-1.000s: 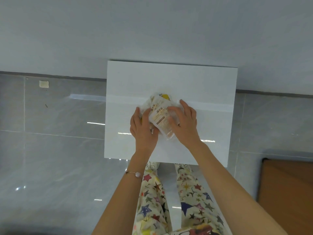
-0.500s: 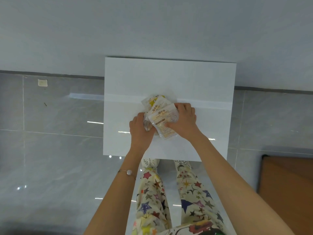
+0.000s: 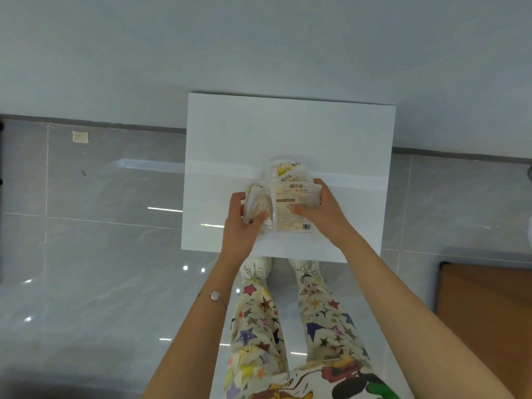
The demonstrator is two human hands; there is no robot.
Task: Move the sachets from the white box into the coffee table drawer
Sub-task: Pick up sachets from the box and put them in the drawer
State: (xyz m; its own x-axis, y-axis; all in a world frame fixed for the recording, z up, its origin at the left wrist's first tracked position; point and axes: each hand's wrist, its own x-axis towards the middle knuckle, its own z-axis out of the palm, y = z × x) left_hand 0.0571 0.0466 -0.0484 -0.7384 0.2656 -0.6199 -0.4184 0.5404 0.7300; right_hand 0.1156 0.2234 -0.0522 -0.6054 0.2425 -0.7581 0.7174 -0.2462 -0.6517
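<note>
- Head view: I see a white top (image 3: pixel 288 131) pushed against the wall (image 3: pixel 259 38), on a shiny grey floor (image 3: pixel 100 240).
- A brown board (image 3: pixel 489 326) lies at the right. Star trousers (image 3: pixel 259 326) and white shoes (image 3: pixel 256 267) show below the top.
- The sachets (image 3: pixel 292 210) are up in both hands, over the middle of the white top.
- My left hand (image 3: pixel 241 223), with a bracelet (image 3: pixel 214 295) on its wrist, curls its fingers around one small bunch.
- My right hand (image 3: pixel 322 214) pinches the big flat sachet, thumb on the front.
- The hands hide part of the packs, and I cannot count them.
- Half a second ago the sachets were one tilted bunch. Now the front one faces me straight, and the hands are a little further apart.
</note>
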